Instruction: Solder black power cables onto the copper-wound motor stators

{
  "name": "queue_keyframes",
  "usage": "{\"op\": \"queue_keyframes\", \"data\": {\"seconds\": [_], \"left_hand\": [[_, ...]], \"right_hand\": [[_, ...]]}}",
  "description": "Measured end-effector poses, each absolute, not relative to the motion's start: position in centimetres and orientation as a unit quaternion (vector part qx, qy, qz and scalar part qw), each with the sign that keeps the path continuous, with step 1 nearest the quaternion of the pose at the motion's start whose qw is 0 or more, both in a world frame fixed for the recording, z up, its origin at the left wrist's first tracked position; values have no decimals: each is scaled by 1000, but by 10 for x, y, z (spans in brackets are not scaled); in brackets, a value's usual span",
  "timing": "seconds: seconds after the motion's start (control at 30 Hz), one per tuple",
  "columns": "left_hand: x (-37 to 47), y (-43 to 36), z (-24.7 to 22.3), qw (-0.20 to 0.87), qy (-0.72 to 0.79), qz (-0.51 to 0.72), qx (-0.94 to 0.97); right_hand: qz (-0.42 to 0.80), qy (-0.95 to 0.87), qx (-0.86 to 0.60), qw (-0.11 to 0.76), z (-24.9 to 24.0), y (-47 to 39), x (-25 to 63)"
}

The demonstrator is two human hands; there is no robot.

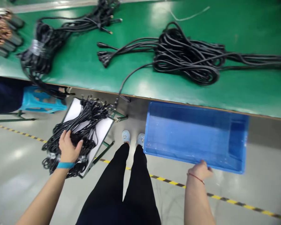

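My left hand [69, 148] lies with fingers spread on a pile of black cables [81, 131], many with small connector ends. The pile rests on a small white-topped stand [100, 131] to the left of my legs. On the right, my right hand [200, 170] is closed over the near rim of a blue plastic bin [189, 134]. Its fingertips are partly hidden behind that rim. No contents show inside the bin, which sits just below the table edge.
A green worktable [135, 78] runs across the top, bearing a coiled black cable bundle [184, 56], a tied bundle [49, 40] and copper-ended parts [2, 32]. At left, a person in dark clothing [6, 95] is beside a blue stool [41, 101]. Striped tape [168, 180] crosses the floor.
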State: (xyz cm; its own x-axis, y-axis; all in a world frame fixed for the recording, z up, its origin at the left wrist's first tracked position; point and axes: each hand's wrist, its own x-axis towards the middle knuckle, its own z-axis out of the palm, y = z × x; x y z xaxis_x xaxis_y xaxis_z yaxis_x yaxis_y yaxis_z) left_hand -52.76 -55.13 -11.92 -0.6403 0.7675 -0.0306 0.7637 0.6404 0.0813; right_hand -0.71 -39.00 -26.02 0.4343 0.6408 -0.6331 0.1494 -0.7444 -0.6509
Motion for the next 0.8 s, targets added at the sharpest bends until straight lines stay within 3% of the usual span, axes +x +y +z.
{"op": "queue_keyframes", "data": {"seconds": [0.13, 0.3, 0.47, 0.8], "left_hand": [[-571, -539, -108, 47, 910, 21, 412], [-637, -500, -127, 177, 889, -63, 417], [-696, -465, -157, 291, 844, -90, 442], [-726, -438, -195, 460, 749, -69, 472]], "right_hand": [[493, -284, -767, 297, -226, -409, -108], [743, -377, -523, 182, -206, -443, -277], [801, -343, -473, 135, -236, -446, -408], [862, -199, -402, 235, -243, -434, -486]]}}
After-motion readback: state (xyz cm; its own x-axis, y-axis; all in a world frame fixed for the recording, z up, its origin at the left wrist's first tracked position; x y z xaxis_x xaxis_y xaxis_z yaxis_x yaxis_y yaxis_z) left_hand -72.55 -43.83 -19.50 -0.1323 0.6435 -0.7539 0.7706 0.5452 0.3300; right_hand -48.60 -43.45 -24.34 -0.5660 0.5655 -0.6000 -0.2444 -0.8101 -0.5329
